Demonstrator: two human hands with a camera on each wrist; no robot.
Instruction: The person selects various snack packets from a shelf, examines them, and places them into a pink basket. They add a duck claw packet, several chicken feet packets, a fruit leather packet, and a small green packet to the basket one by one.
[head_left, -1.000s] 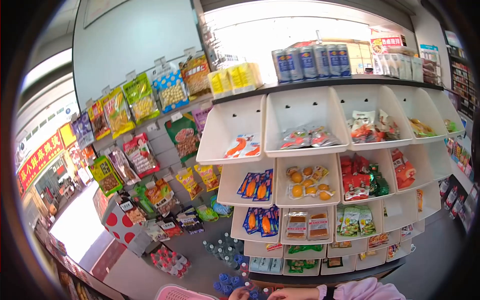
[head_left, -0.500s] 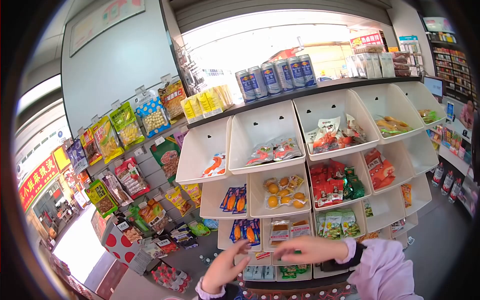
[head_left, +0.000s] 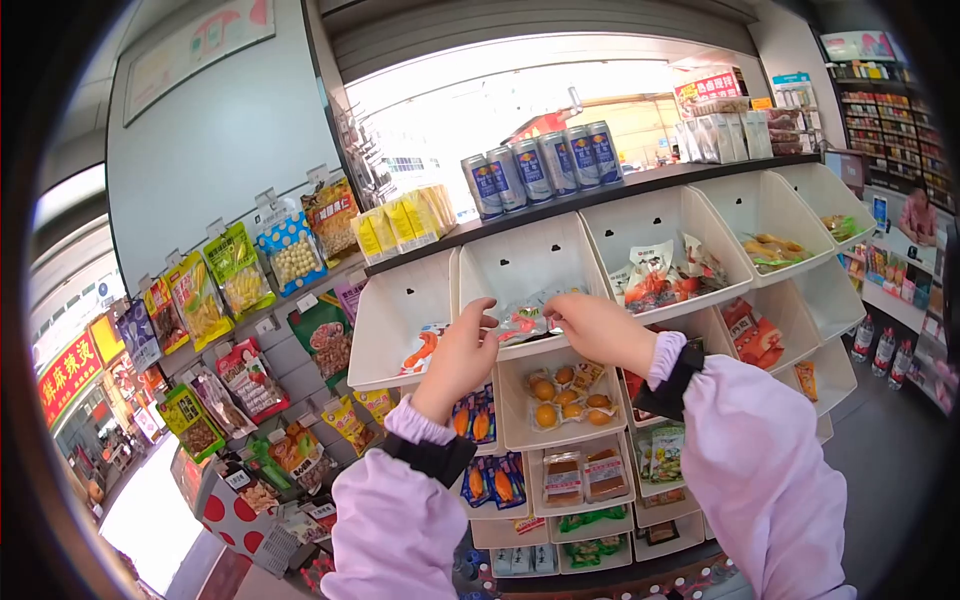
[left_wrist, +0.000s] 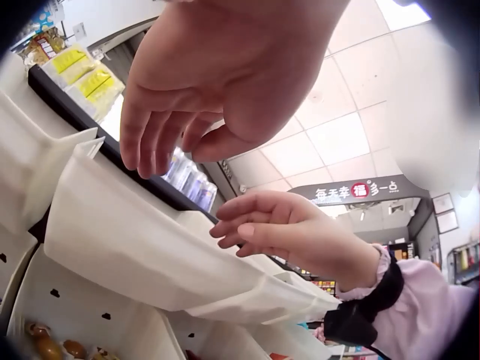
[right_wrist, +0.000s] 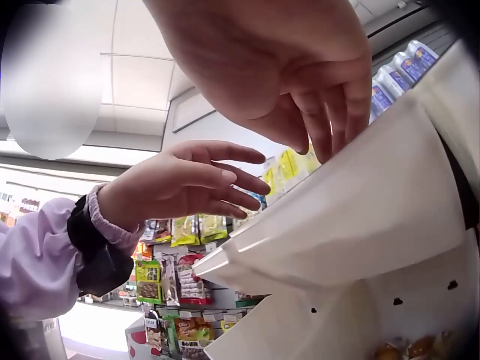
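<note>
My left hand [head_left: 457,360] is over the front of the top-row bins, near a bin [head_left: 385,350] with an orange-and-white packet [head_left: 425,345]. Its fingers are loosely bent with nothing between them, as the right wrist view confirms on the left hand [right_wrist: 184,180]. My right hand [head_left: 602,330] reaches over the lip of the neighbouring bin [head_left: 530,255], fingertips overlapping the silver-and-red snack packets [head_left: 522,320] lying there. From the left wrist, the right hand [left_wrist: 300,229] shows relaxed, separated fingers. In the right wrist view its fingertips dip partly behind the bin's front wall.
More bins below hold packaged brown eggs [head_left: 570,395], blue packets [head_left: 492,480] and brown flat packs [head_left: 605,475]. Blue-and-silver cans [head_left: 540,170] and yellow packs [head_left: 405,222] stand on the top ledge. Hanging snack bags [head_left: 240,270] line the left wall. A person [head_left: 916,215] is at the far right.
Both hands have risen from the bottom edge of the head view up to the top-row bins, the right one reaching the silver packets. The head view has shifted and tilted.
</note>
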